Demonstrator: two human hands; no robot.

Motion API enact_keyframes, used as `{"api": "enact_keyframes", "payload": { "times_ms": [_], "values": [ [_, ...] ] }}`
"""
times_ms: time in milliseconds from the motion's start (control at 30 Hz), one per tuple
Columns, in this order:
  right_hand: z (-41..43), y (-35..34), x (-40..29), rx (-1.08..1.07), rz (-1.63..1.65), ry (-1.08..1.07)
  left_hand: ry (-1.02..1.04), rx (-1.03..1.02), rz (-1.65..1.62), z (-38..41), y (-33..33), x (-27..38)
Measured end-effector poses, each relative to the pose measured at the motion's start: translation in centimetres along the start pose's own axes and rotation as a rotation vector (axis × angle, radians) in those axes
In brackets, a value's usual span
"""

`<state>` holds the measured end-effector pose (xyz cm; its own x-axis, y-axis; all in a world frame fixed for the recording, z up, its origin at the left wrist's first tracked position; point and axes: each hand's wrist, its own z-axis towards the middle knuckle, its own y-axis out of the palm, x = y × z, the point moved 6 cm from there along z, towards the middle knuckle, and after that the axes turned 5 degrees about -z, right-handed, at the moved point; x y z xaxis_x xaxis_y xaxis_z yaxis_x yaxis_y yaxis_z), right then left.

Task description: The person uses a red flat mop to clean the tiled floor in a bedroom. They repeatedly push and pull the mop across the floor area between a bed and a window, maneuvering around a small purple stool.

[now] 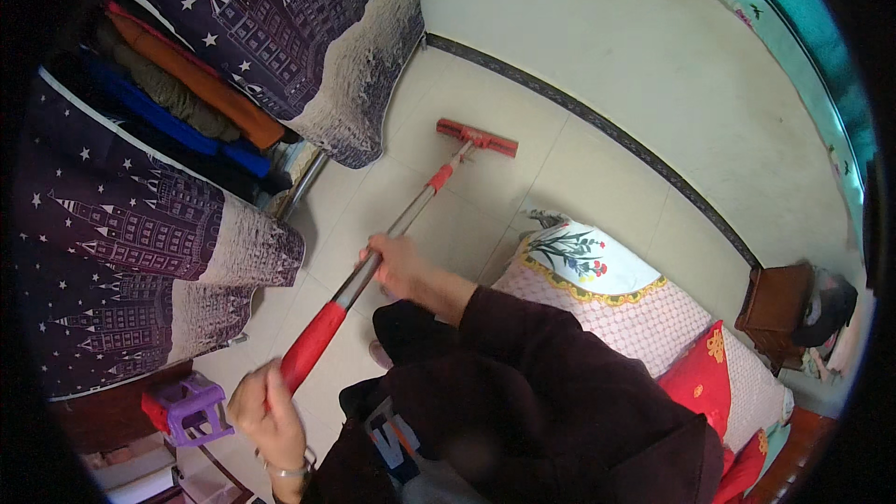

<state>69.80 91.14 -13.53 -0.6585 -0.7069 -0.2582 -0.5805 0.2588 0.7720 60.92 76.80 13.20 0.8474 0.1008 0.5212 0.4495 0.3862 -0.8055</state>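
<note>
My left hand [269, 406], with a bracelet at the wrist, is closed around the end of the red grip of a long-handled mop [311, 343]. Farther down the metal pole, my right hand [399, 266] grasps the same handle; it is slightly blurred. The pole slants away from me to a narrow red mop head [477, 138], which rests on the pale floor tiles [413, 147] near the wall. The underside of the head is hidden.
To the left stands a fabric-covered wardrobe [150, 238] printed with castles, its cover parted over hanging clothes [182, 91]. A purple plastic stool [199, 409] is below it. On the right are a bed [616, 322] with red cushions [700, 378] and a brown cabinet [773, 304]. Dark skirting [595, 129] edges the wall.
</note>
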Motion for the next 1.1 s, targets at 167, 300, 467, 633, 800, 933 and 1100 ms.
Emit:
{"api": "enact_keyframes", "payload": {
  "times_ms": [167,300,467,633,800,933,1100],
  "values": [
    [8.6,-3.3,-7.0,0.023,-0.147,-0.221,0.071,-0.152,-0.111,3.7,9.3,-1.2],
    [12.6,-5.3,-10.4,0.309,-0.162,-0.321,0.124,-0.298,-0.081,5.2,16.3,-1.9],
    [12.2,-1.3,-7.4,0.242,-0.27,-0.242,0.015,-0.137,-0.096,6.7,14.6,-5.9],
    [12.6,0.0,0.3,0.154,-0.184,-0.074,-0.122,0.066,-0.155,3.4,8.4,-10.5],
    [9.8,2.9,7.6,0.143,-0.091,0.081,-0.157,0.228,-0.119,-2.0,-0.2,-11.2],
    [7.1,5.1,11.8,0.025,-0.025,0.109,-0.162,0.357,0.0,-4.2,-6.3,-9.1],
    [1.8,8.2,15.7,-0.03,0.009,0.236,-0.139,0.612,0.08,-6.6,-11.1,-8.8]
  ]
}}
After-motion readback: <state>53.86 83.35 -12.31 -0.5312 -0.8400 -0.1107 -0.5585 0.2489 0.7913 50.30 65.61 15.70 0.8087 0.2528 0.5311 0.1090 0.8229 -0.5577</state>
